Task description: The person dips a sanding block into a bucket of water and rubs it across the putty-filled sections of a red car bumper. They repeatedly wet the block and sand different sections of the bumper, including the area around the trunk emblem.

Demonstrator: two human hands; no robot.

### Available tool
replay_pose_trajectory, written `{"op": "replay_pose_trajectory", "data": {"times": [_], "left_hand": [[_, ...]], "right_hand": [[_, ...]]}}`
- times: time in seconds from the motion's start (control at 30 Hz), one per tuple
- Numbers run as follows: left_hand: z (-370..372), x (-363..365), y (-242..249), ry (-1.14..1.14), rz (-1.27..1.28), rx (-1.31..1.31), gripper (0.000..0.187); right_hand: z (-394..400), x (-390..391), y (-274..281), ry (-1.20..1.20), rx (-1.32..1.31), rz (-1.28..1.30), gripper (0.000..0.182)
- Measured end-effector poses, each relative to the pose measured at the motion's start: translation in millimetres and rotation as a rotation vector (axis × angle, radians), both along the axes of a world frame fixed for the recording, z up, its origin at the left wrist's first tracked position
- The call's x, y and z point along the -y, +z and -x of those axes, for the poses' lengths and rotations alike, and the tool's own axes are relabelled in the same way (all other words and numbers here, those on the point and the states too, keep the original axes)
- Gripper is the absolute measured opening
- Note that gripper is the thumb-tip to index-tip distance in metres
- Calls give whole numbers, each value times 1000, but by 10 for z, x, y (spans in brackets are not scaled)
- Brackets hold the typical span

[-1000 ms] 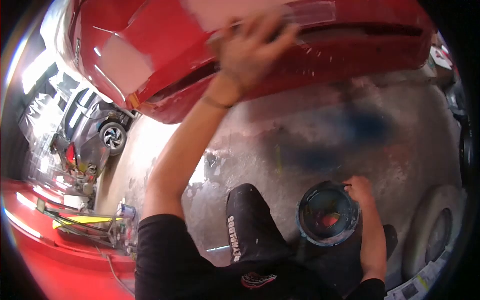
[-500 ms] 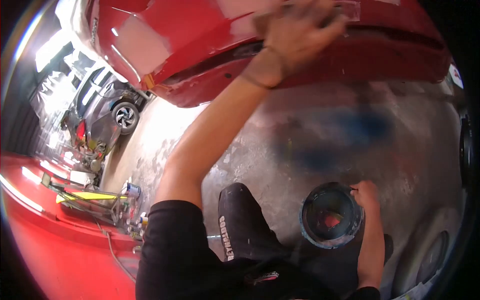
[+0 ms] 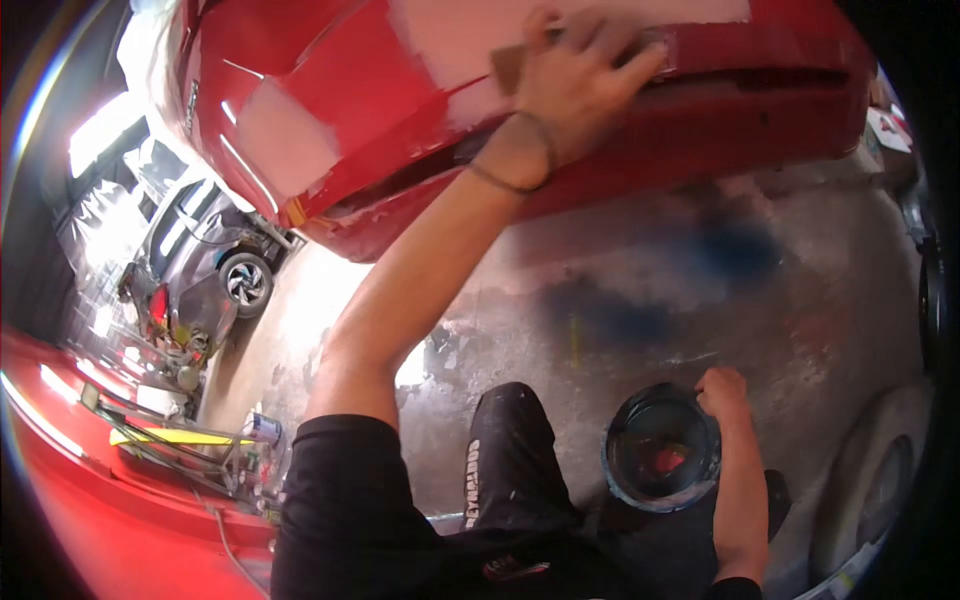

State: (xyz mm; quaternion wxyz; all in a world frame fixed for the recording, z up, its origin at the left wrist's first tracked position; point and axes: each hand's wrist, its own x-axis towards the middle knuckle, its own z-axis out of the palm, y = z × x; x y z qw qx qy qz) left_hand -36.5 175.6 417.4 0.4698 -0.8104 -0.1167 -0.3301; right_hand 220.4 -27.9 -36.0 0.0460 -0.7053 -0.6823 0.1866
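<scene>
My left hand [image 3: 590,85] is stretched up to the red car bumper [image 3: 470,60], fingers curled over a brown sanding block [image 3: 508,68]. The block lies against the painted surface, on pale pink patches, and is mostly hidden under the hand. A dark band circles that wrist. Low on the right, my right hand [image 3: 724,391] is closed at the rim of a round dark bucket [image 3: 617,480]. Dark liquid fills the bucket, with a small red thing [image 3: 668,459] showing inside.
A grey car [image 3: 190,260] with a visible wheel stands at the left. Below it is a metal stand [image 3: 190,450] with a yellow strip, beside a paint can [image 3: 264,428]. A tyre [image 3: 865,480] lies at lower right. The concrete floor [image 3: 480,320] is stained.
My left hand has shifted slightly left and down across the bumper with the sanding block. My right hand stays at the bucket's rim. The view has tilted a little.
</scene>
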Motion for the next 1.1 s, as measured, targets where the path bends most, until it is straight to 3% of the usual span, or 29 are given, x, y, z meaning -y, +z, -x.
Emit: {"op": "replay_pose_trajectory", "data": {"times": [0.07, 0.2, 0.3, 0.43, 0.53, 0.73, 0.83, 1.0, 1.07, 1.1], "left_hand": [[513, -158, -84, -47, 9, 59, 48], [1657, 18, -145, 80, 0, 105, 50], [1397, -73, -92, -4, 30, 50, 50], [97, -114, 30, -41, -50, -36, 48], [47, -89, 31, -48, -75, -39, 53], [1466, 84, -197, 146, 31, 23, 66], [1193, 7, -126, 45, -24, 14, 62], [-228, -113, 33, -78, -37, -18, 48], [-334, -103, 51, -98, -112, -11, 40], [-138, -87, 45, -72, -26, -13, 47]], "right_hand": [[-8, 85, 18, -11, -33, -25, 26], [-50, 173, -31, -40, -153, -56, 27], [-64, 193, -9, -60, -209, -42, 27], [-94, 109, -78, 31, -142, -115, 28], [-72, 74, 11, -12, -196, 17, 28], [-145, 144, -114, 36, -173, -50, 26], [-156, 135, -187, 29, -224, -63, 26], [-112, 58, -15, -23, -200, 53, 26], [-101, 37, 4, -7, -174, 53, 26], [-123, 55, 3, -11, -160, 50, 26]]}}
